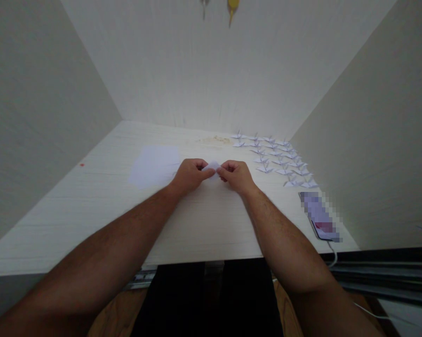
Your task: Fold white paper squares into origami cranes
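Note:
Between my two hands, over the middle of the white table, is a small folded piece of white paper [212, 166]. My left hand [196, 173] pinches its left side with thumb and fingers. On the other side my right hand [234, 173] grips the right edge, thumb and fingertips pressed together. The exact folds are too small to make out. To the left of my left hand lies a flat sheet of white paper [155, 164]. Several folded paper cranes [274, 153] stand in rows to the right of my right hand.
A phone [319, 217] lies at the table's right side, with a white cable [333, 252] running off the front edge. Walls [197, 70] enclose the table [204, 224] at back and sides. Brownish marks [216, 139] show near the back wall.

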Motion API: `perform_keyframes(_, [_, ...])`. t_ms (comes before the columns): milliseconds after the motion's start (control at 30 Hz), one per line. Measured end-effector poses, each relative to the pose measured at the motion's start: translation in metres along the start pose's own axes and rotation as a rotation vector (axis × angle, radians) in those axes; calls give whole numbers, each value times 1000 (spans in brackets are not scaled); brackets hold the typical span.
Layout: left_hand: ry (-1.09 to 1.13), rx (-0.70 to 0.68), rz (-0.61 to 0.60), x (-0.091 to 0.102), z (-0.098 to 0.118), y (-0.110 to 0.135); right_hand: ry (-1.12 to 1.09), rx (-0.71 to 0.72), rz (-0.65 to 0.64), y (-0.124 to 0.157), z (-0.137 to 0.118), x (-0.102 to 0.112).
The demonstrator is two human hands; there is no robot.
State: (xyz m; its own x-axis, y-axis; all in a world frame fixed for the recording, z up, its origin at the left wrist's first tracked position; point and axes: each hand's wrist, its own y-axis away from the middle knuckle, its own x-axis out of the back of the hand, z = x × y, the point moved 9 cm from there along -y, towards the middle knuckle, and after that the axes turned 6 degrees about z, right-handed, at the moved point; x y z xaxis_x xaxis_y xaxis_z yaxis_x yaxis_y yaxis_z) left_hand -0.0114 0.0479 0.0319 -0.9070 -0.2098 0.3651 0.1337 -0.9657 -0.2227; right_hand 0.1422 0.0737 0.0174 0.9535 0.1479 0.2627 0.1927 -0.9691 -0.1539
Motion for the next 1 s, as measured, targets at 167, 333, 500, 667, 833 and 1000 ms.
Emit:
perform_keyframes(167, [107, 78, 64, 5, -8, -3, -40, 5, 82, -4, 5, 8])
perform_keyframes(333, [215, 116, 66, 5, -11, -1, -64, 8, 90, -4, 6, 8])
perform_keyframes(500, [197, 67, -23, -1, -5, 0, 10, 39, 40, -2, 5, 3])
perform_keyframes(667, [171, 116, 18, 1, -11, 0, 60, 82, -2, 0, 2, -2])
perform_keyframes(833, [235, 134, 26, -1, -14, 1, 110, 87, -7, 1, -2, -2])
perform_keyframes(1000, [276, 117, 55, -2, -16, 1, 131, 105, -87, 3, -8, -9])
